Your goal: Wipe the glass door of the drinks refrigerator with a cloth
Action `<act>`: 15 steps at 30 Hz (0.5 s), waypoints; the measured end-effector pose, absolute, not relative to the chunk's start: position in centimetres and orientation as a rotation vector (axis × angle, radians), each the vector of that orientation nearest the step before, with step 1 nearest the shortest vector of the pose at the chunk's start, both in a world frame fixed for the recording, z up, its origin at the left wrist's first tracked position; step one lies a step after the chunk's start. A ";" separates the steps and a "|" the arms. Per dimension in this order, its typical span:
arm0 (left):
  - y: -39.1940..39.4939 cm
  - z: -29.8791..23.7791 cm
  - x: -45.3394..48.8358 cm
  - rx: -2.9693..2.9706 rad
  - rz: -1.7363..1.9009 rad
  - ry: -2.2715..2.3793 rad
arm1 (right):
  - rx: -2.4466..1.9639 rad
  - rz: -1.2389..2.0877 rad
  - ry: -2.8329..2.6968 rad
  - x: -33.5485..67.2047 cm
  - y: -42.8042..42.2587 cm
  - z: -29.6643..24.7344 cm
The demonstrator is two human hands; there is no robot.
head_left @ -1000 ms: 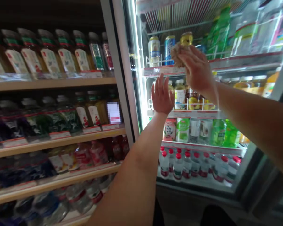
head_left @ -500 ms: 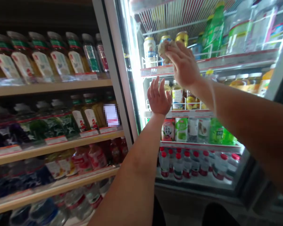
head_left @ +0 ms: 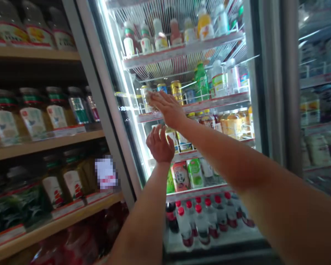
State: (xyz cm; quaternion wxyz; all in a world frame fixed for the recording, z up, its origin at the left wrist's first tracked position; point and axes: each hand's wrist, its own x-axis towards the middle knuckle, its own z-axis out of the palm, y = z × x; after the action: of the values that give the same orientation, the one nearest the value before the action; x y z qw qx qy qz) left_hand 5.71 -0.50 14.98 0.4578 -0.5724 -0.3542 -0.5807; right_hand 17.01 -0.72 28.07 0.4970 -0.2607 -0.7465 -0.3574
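My right hand [head_left: 172,110] is pressed flat over a crumpled, pale cloth [head_left: 151,99], which shows at its fingertips. It is held up at the glass front of a lit drinks cooler [head_left: 186,48], before the shelf with cans. Lower and to the left, my left hand [head_left: 160,144] is raised with its fingers slightly bent and apart, holding nothing. Whether it touches the glass I cannot tell. Beyond the hands show a gold can [head_left: 177,92] and a green bottle [head_left: 201,81].
On the left, wooden shelves [head_left: 44,145] carry rows of bottled drinks. A grey frame post [head_left: 99,81] separates them from the cooler. Red-capped water bottles [head_left: 201,221] stand at the cooler's bottom. Another glass-fronted cooler [head_left: 320,81] is at the right.
My right hand has moved left with the cloth, from before the middle cans to the leftmost can. My left hand stays low at the left. The view has shifted, showing a higher shelf.
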 end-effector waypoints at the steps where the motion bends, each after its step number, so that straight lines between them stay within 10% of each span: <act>1: -0.5 15.0 5.7 -1.394 -1.429 -0.867 | -0.615 -0.883 -1.835 17.0 -0.9 28.1; 15: -0.2 15.1 5.6 -1.406 -1.517 -0.888 | -0.442 -1.016 -2.028 22.8 -0.7 26.7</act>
State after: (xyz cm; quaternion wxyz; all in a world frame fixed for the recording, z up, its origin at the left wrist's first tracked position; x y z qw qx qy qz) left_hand 5.58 -0.21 15.12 0.4309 -0.5637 -0.3561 -0.6081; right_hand 22.76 -0.75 26.65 0.4036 -0.1751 -0.8029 -0.4024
